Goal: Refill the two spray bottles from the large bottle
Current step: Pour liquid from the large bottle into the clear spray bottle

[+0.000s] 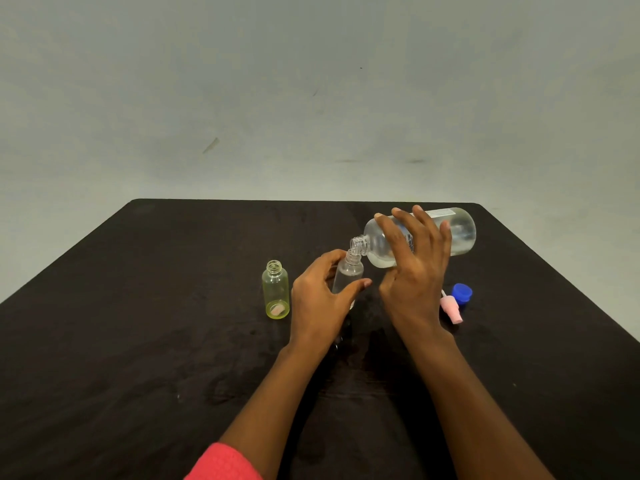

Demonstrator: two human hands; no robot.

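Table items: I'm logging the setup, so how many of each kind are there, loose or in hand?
Small bottles: 2, a yellow bottle standing open and a clear bottle in the left hand
Large bottle: 1, tipped in the right hand
Blue cap: 1
Pink sprayer: 1
Total: 5

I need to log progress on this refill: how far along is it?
Done: both small bottles are uncapped; the pink spray head and blue cap lie on the table. In hand: the right hand tips the large bottle into the clear spray bottle, steadied by the left hand. Left: the yellow spray bottle, then recapping.
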